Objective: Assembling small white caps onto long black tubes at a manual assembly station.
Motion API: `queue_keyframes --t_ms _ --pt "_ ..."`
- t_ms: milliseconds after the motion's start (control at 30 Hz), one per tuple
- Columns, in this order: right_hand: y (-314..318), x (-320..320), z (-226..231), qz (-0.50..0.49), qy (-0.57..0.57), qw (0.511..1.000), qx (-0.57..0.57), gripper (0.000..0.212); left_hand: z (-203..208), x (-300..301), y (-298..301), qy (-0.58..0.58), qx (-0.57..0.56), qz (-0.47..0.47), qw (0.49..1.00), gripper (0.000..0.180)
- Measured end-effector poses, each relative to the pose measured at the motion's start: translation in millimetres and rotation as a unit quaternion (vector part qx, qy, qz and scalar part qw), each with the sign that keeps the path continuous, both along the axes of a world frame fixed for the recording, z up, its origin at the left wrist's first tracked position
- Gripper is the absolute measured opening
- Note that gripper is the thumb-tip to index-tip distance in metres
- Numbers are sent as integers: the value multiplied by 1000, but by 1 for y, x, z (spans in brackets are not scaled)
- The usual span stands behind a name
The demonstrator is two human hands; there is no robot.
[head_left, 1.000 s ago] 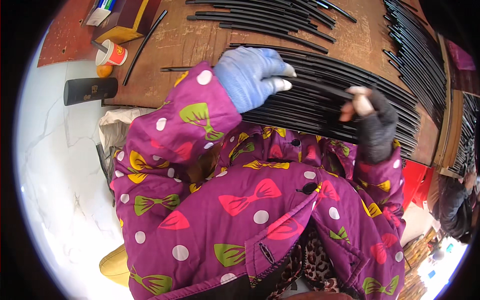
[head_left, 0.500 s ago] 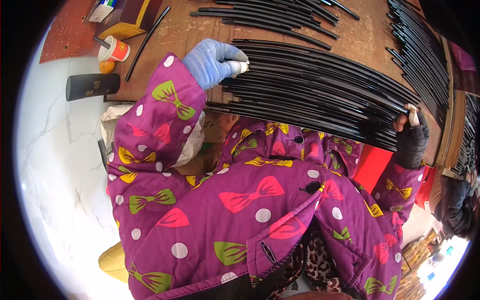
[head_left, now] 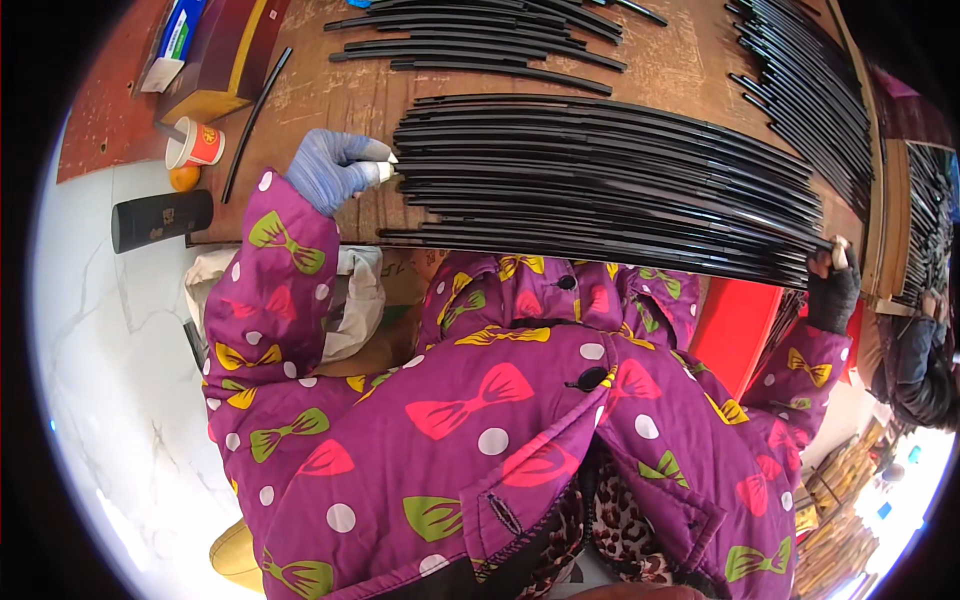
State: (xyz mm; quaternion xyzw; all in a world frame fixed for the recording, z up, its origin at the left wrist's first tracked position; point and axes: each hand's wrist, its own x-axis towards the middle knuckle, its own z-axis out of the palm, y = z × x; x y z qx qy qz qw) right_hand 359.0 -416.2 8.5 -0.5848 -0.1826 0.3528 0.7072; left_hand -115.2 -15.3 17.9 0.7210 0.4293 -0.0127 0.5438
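The blue-gloved left hand (head_left: 335, 172) bends its fingers by the long thin black sticks (head_left: 610, 185) on the brown wooden bench (head_left: 325, 105), gripping or not I can't tell, while the dark-gloved right hand (head_left: 834, 290) pinches one stick's right end.

A purple jacket (head_left: 520, 420) patterned with bows and white dots fills the lower centre, with a blue glove (head_left: 325, 172) upper left, a dark glove (head_left: 834, 298) right.

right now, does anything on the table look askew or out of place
One black rod lies apart at the left, near the maroon box, slanting differently from the wide rod bundle. The tabletop looks scuffed too.
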Motion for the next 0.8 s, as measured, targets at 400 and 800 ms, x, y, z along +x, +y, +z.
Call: queue_keyframes --t_ms 400,800 --pt "26 -3 29 -174 -405 823 -359 20 2 19 4 -20 161 -38 986 13" --pt "109 77 25 113 -688 461 -549 19 1 97 14 85 467 -193 858 28"
